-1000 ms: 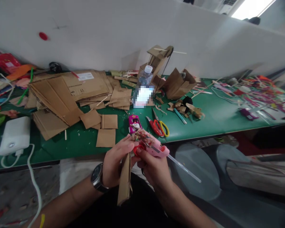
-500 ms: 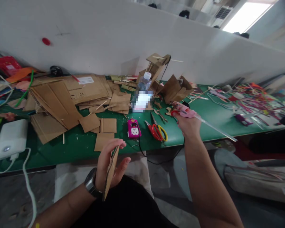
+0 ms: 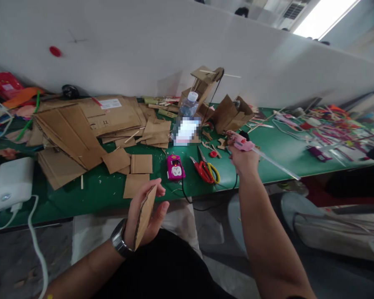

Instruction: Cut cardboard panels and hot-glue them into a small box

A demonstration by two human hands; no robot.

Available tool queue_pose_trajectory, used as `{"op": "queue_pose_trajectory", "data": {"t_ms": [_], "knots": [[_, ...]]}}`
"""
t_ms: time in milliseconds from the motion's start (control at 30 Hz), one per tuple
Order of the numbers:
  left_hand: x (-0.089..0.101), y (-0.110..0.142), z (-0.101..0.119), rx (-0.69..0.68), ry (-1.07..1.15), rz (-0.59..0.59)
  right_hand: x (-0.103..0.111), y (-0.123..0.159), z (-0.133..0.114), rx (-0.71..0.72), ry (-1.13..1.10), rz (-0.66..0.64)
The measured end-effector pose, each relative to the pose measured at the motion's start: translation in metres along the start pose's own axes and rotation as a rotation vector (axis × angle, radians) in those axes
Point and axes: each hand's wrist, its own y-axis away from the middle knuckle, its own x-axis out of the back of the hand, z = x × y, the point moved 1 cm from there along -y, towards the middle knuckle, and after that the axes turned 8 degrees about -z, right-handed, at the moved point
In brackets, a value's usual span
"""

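Note:
A flat piece of cardboard (image 3: 146, 218) stands tilted on edge in my left hand (image 3: 157, 216), whose fingers curl past its far side with the thumb apart. My right hand (image 3: 244, 160) is closed around a pink hot glue gun (image 3: 243, 143) over the bench. A long clear glue stick (image 3: 279, 166) juts from the gun's rear to the right. Left of the gun lies a small red piece (image 3: 213, 154). Scissors with red and yellow handles (image 3: 207, 172) and a magenta power socket (image 3: 175, 168) lie between my hands.
Cut cardboard squares (image 3: 141, 164) and larger sheets (image 3: 71, 137) cover the green bench (image 3: 90, 201) at left. A bottle (image 3: 189, 106), a cardboard structure (image 3: 205, 83) and an open cardboard box (image 3: 232, 114) stand behind. A white power bank (image 3: 12, 182) sits front left; craft scraps (image 3: 330, 124) lie right.
My right hand and the glue gun have shifted slightly left. The red piece now shows on the bench; earlier, red showed by the right fingers. The cardboard in my left hand has turned, showing more face.

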Motion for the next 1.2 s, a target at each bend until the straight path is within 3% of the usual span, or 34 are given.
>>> {"op": "queue_pose_trajectory", "data": {"t_ms": [133, 200, 267, 333, 433, 533, 733, 1200], "knots": [[0.001, -0.004, 0.002, 0.030, 0.029, 0.000, 0.001, 0.031, -0.027, -0.076, -0.259, -0.104], [0.002, -0.006, 0.003, 0.061, 0.037, 0.012, -0.002, 0.061, -0.045, -0.084, -0.380, -0.167], [0.004, -0.009, 0.002, 0.113, 0.027, 0.031, -0.009, 0.098, -0.061, -0.158, -0.663, -0.314], [0.006, -0.012, -0.001, 0.181, 0.041, 0.043, -0.018, 0.136, -0.073, -0.223, -0.798, -0.457], [0.007, -0.018, -0.002, 0.264, 0.170, 0.081, -0.029, 0.185, -0.080, -0.271, -0.846, -0.628], [0.004, -0.023, 0.002, 0.264, 0.309, 0.142, -0.033, 0.213, -0.079, -0.247, -0.791, -0.707], [0.001, -0.024, 0.015, 0.201, 0.336, 0.138, -0.032, 0.223, -0.078, -0.115, -0.696, -0.752], [0.008, -0.027, 0.020, 0.233, 0.209, 0.154, -0.030, 0.219, -0.108, 0.449, -0.348, -0.554]]}}
